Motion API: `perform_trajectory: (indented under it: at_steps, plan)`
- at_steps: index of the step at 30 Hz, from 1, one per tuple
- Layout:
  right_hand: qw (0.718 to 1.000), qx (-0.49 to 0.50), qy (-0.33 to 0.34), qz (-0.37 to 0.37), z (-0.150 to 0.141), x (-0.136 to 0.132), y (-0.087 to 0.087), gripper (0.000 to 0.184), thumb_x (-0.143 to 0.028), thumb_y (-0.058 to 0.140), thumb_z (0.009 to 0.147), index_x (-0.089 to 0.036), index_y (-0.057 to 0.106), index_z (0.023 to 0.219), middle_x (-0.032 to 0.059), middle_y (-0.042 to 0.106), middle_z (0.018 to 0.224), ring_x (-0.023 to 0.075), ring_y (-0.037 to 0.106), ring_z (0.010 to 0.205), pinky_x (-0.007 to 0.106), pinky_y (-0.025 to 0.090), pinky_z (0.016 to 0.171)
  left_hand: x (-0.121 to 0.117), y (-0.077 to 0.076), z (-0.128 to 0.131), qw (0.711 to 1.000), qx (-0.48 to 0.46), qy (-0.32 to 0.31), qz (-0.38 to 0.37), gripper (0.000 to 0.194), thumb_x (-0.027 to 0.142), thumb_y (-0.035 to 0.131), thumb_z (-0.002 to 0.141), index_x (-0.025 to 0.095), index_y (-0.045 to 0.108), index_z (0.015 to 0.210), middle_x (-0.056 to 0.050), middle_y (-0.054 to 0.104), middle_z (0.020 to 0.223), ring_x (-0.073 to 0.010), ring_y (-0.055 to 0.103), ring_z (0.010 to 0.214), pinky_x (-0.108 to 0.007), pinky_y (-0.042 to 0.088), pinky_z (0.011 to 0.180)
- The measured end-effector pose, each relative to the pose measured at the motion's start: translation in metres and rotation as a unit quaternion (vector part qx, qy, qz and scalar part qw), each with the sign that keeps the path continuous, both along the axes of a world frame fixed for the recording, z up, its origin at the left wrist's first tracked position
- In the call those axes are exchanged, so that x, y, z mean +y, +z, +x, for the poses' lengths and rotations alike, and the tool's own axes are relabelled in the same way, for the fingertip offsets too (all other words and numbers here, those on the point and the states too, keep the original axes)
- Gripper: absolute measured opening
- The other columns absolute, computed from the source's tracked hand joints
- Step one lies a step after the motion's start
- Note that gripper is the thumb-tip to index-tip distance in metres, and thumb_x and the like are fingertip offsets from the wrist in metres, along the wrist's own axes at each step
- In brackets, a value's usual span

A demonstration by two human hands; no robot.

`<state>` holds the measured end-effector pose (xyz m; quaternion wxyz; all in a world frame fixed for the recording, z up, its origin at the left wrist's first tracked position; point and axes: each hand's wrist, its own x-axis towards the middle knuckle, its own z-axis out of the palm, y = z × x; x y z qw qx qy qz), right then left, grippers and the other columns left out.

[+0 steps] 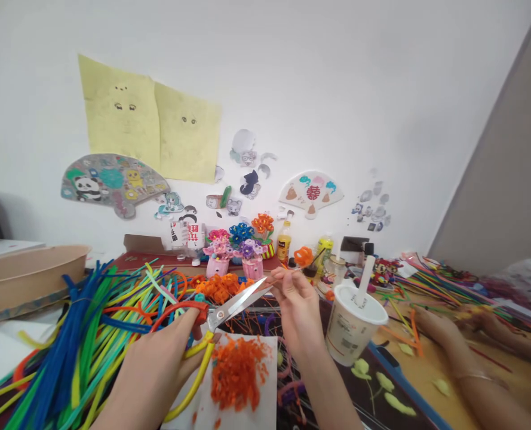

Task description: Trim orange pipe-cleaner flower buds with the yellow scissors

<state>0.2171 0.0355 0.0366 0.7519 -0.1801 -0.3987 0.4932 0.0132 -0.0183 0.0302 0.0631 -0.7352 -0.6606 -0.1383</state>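
My left hand (157, 364) grips a pair of scissors (233, 304) with one red and one yellow handle, their blades parted a little and pointing at my right fingertips. My right hand (294, 307) is closed in a pinch on a thin orange strand, mostly hidden by the fingers. Just beyond its knuckles shows an orange pipe cleaner flower (304, 257); whether it joins the strand I cannot tell. Beneath the scissors, orange fuzz clippings (238, 373) lie heaped on white paper (269, 352). Behind the blades sits a pile of orange pipe cleaner flowers (220, 288).
Loose pipe cleaners (90, 334) cover the left side, near a brown oval container (32, 275). A lidded cup with a straw (355, 325) stands close to my right wrist. Small flower pots (215, 266) and bottles (284, 242) line the wall. Another person's hands (444, 334) are at right.
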Motion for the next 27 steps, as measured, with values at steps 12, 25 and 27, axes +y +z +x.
perform_trajectory:
  at_steps: [12,25,27]
  plan:
    - [0.999,0.041,0.022,-0.018,-0.0018,-0.0057,0.0037,0.021,-0.036,0.084,0.064,-0.021,0.070,0.063,-0.0023,0.065,0.079,0.0149,0.067,0.079,0.029,0.051,0.082,-0.0008,-0.0005,0.0028,0.999,-0.010,-0.021,-0.033,0.026,0.022,0.046,0.078,0.025,0.061,0.100,-0.005,0.077,0.098,-0.0242,0.073,0.087,-0.027,0.050,0.069]
    - [0.996,0.074,0.027,-0.032,-0.0029,-0.0050,-0.0001,0.021,-0.034,0.087,0.059,-0.022,0.071,0.064,-0.0024,0.067,0.078,0.0144,0.066,0.074,0.029,0.051,0.078,-0.0002,-0.0038,0.0008,0.998,-0.041,-0.029,-0.036,0.024,0.022,0.045,0.079,0.026,0.061,0.097,-0.003,0.077,0.089,-0.0249,0.072,0.081,-0.028,0.046,0.066]
    - [0.996,0.076,0.030,-0.038,-0.0029,-0.0046,-0.0010,0.022,-0.034,0.087,0.058,-0.022,0.071,0.066,-0.0021,0.068,0.078,0.0147,0.065,0.073,0.030,0.051,0.078,0.0001,-0.0042,0.0005,0.998,-0.038,-0.029,-0.037,0.024,0.021,0.044,0.079,0.026,0.062,0.094,-0.003,0.077,0.087,-0.0241,0.072,0.080,-0.027,0.046,0.065]
